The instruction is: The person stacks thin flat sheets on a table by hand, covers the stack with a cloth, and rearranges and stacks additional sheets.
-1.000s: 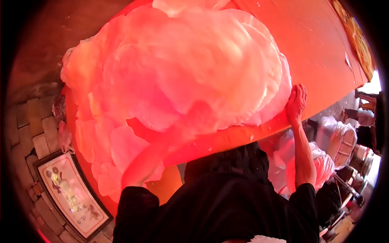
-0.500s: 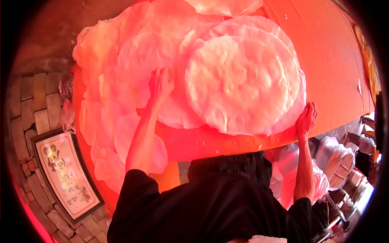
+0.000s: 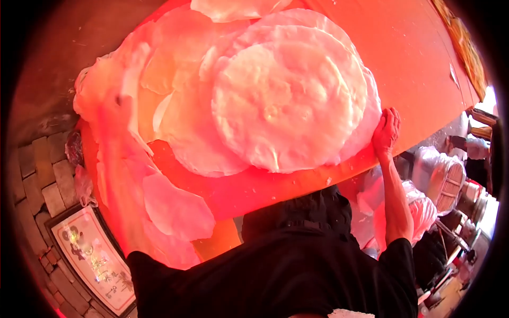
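Observation:
A stack of thin, pale round sheets (image 3: 281, 106), like flatbread or dough skins, lies on the red-covered table (image 3: 413, 63) in front of me. More thin sheets (image 3: 185, 127) overlap to its left. My left hand (image 3: 119, 103) is over the far-left sheets, blurred by motion. It seems to grip a thin sheet (image 3: 131, 74), whose raised edge stands by the hand; the fingertips do not show clearly. At the stack's right side, my right hand (image 3: 387, 130) lies on the table near its front edge, fingers stretched, close to the lowest sheet's rim.
Loose sheets (image 3: 175, 206) hang over the table's left front corner. A framed sign with writing (image 3: 95, 259) lies on the brick floor (image 3: 42, 180) at lower left. Plastic-wrapped bundles (image 3: 419, 206) stand at right, beside other clutter. Another sheet (image 3: 238, 8) lies at the far edge.
My left hand has swept left, drawing a thin sheet with it and baring the sheets beneath. My right hand stays by the stack. The whole view has shifted slightly.

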Available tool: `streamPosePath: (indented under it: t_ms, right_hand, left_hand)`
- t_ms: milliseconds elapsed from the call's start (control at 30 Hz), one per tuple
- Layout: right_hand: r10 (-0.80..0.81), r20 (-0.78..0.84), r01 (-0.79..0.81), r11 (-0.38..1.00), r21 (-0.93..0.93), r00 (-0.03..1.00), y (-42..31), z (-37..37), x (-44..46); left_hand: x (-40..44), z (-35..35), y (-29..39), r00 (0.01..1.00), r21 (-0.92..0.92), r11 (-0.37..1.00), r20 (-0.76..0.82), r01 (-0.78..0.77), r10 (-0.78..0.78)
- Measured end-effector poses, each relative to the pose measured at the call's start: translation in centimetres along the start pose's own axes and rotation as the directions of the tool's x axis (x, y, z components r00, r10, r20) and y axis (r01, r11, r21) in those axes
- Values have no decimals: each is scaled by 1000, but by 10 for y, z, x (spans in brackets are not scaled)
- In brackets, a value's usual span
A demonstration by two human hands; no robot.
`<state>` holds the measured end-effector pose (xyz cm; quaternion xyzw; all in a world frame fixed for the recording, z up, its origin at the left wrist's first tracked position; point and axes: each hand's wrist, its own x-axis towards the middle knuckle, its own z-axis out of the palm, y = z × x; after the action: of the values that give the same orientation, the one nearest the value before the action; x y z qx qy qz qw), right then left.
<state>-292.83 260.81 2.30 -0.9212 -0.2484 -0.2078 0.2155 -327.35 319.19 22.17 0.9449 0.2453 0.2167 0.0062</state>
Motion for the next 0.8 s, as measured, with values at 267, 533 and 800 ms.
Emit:
streamPosePath:
  t_ms: [267, 533, 800]
  right_hand:
    - [-3, -30, 3, 1000, 3, 1000, 6, -1, 0]
    - [21, -2, -21, 999, 27, 1000, 7, -4, -4]
    - [47, 19, -48, 998, 29, 999, 2, -2, 2]
  left_hand:
    - [99, -104, 131, 922, -898, 416, -32, 142, -385]
    - [4, 108, 194, 770, -800, -13, 582, 600, -262]
    - [6, 162, 167, 840, -574, 658, 513, 488, -175]
